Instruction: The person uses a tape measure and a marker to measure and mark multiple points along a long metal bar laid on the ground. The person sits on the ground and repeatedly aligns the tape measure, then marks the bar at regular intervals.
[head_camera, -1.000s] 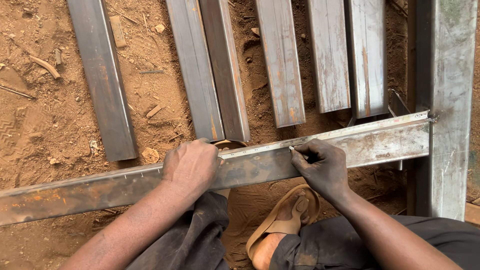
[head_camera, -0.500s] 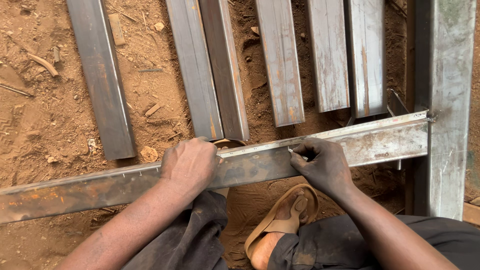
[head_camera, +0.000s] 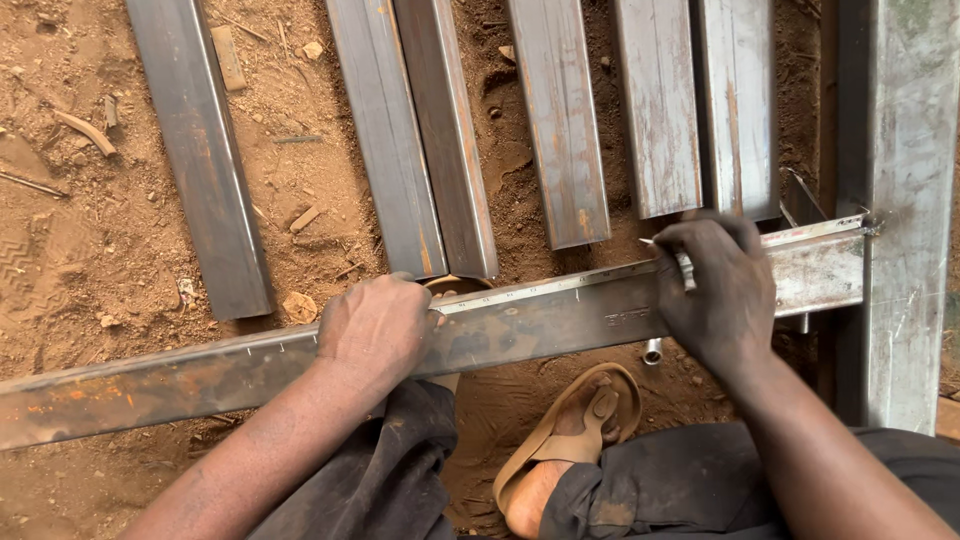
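Two hands worked along a long steel tube laid across bare red dirt.

In the head view, the long steel tube (head_camera: 540, 325) ran from 9 o'clock up towards 3 o'clock, its far end meeting a pale upright steel post (head_camera: 905, 200) at 3 o'clock. The left hand (head_camera: 378, 330) lay palm down near the centre, fingers curled over the tube's far edge, pressing it flat; the forearm came up from 7 o'clock. The right hand (head_camera: 715, 290) sat at 2 o'clock on the tube, fingers bent and pinched on a thin metal marking tool (head_camera: 683, 268) whose tip touched the tube's upper edge; its forearm ran in from 5 o'clock. A sandalled foot (head_camera: 565, 440) rested at 6 o'clock just below the tube. Cut steel tubes (head_camera: 560, 120) lay side by side at 12 o'clock, well apart from both hands.
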